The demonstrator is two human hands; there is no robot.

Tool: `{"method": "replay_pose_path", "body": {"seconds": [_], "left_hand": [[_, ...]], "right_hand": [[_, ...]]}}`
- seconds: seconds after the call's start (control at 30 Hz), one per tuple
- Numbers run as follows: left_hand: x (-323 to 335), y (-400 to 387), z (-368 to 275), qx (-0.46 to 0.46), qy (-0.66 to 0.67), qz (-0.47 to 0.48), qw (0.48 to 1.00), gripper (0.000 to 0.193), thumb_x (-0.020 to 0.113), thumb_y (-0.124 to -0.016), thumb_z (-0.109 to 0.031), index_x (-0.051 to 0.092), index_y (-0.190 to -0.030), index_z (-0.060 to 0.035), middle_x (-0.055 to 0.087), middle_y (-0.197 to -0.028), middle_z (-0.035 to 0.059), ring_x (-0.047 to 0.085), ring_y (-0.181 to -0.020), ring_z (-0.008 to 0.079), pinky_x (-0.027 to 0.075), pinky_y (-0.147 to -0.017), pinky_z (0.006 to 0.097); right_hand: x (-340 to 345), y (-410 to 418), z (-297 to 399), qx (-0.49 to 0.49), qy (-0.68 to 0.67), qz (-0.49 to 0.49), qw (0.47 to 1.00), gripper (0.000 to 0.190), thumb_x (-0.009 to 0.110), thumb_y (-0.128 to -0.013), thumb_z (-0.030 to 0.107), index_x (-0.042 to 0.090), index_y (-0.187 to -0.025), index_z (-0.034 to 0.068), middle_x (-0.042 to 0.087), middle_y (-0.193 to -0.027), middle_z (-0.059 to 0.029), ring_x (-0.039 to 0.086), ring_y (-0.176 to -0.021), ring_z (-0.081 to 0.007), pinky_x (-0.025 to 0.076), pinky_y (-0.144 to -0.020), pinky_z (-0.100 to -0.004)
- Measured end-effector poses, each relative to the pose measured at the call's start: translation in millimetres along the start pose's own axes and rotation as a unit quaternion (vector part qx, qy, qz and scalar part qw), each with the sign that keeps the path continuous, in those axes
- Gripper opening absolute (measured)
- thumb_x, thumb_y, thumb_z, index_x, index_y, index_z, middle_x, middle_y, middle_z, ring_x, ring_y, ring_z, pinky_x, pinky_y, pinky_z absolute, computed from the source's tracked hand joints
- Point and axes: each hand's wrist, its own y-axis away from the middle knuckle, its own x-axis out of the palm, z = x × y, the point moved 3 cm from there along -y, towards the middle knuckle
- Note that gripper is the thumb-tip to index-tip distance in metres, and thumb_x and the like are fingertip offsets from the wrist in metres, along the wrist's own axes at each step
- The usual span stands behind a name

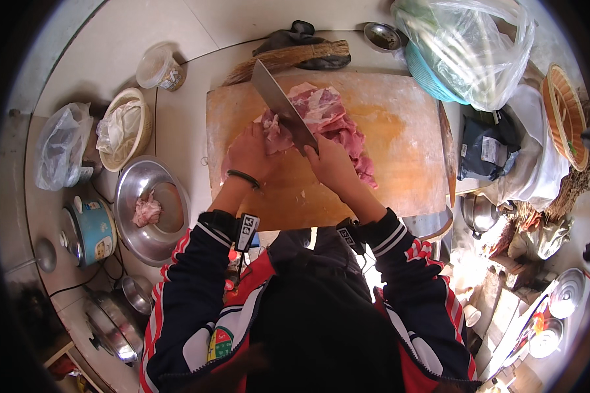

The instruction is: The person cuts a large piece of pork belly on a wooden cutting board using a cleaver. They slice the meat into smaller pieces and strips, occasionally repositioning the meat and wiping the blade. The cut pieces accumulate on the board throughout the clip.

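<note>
On a worn wooden cutting board (403, 162) lies a large slab of raw meat (319, 105), pink with pale fat. My right hand (327, 159) grips the handle end of a broad cleaver (281, 103). Its blade slants up and left, across the meat near the left end. My left hand (250, 150) presses on the meat's left piece, just left of the blade, and its fingertips touch the flesh. Whether the edge has gone through to the board is hidden by the blade.
Left of the board stands a steel basin (151, 245) with a meat lump (147, 210) inside. A blue rice cooker (98, 231) and a cream basket (145, 137) are beside it. Behind the board rests a straw brush (295, 56). A turquoise basket (430, 73) sits at the far right corner.
</note>
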Motion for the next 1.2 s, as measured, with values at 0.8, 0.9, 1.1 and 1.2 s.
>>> {"method": "replay_pose_path", "body": {"seconds": [0.8, 0.9, 1.1, 1.2], "left_hand": [[-4.8, -8.7, 12.7, -0.028, 0.068, 0.006, 0.997, 0.060, 0.082, -0.072, -0.042, 0.057, -0.113, -0.0063, 0.064, -0.101, 0.0168, 0.062, -0.095, 0.0397, 0.050, -0.078, 0.0488], [-0.9, -2.7, 5.1, 0.052, 0.053, -0.009, 0.997, 0.059, 0.083, -0.073, -0.040, 0.057, -0.115, -0.0068, 0.064, -0.104, 0.0169, 0.063, -0.096, 0.0393, 0.051, -0.079, 0.0482], [-2.5, 0.0, 5.6, 0.060, 0.046, -0.022, 0.997, 0.060, 0.082, -0.073, -0.038, 0.056, -0.117, -0.0066, 0.064, -0.107, 0.0161, 0.063, -0.097, 0.0389, 0.051, -0.079, 0.0481], [-6.2, -4.4, 12.1, -0.020, 0.067, 0.020, 0.997, 0.060, 0.083, -0.073, -0.038, 0.056, -0.117, -0.0063, 0.064, -0.108, 0.0154, 0.064, -0.098, 0.0380, 0.052, -0.079, 0.0469]], "right_hand": [[-18.6, 33.3, -24.3, 0.057, 0.042, 0.069, 0.995, 0.033, 0.063, -0.093, 0.024, 0.063, -0.104, -0.007, 0.066, -0.097, -0.0316, 0.064, -0.093, -0.0478, 0.051, -0.080, -0.0544], [-12.6, 18.2, -23.8, 0.024, 0.012, 0.064, 0.998, 0.033, 0.064, -0.092, 0.024, 0.064, -0.103, -0.007, 0.066, -0.096, -0.0318, 0.065, -0.093, -0.0476, 0.051, -0.080, -0.0544], [17.6, -48.7, -11.3, 0.018, -0.045, 0.056, 0.997, 0.030, 0.062, -0.092, 0.023, 0.065, -0.099, -0.006, 0.067, -0.097, -0.0315, 0.065, -0.095, -0.0478, 0.051, -0.082, -0.0544], [9.6, -25.2, -20.9, 0.011, -0.013, 0.066, 0.998, 0.030, 0.062, -0.093, 0.023, 0.064, -0.102, -0.006, 0.067, -0.098, -0.0302, 0.065, -0.095, -0.0472, 0.051, -0.081, -0.0543]]}}
